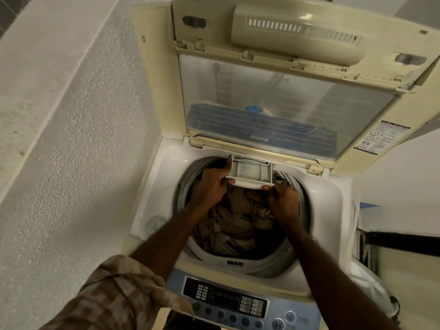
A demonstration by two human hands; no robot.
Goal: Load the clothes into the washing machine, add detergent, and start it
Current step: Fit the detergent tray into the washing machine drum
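Observation:
A top-loading washing machine (pixel 152 186) stands below me with its lid (pixel 273 110) folded up at the back. Brown clothes (pixel 240 222) fill the drum. At the drum's far rim a white detergent drawer (pixel 250 173) is pulled out over the opening. My left hand (pixel 214 184) grips the drawer's left front corner. My right hand (pixel 284 197) holds its right front corner. The drawer's compartments look pale, and I cannot tell what is in them.
The blue control panel (pixel 228 301) with buttons lies along the near edge of the machine. A textured white wall (pixel 71 139) runs close on the left. White fabric or a bag (pixel 371 282) hangs beside the machine on the right.

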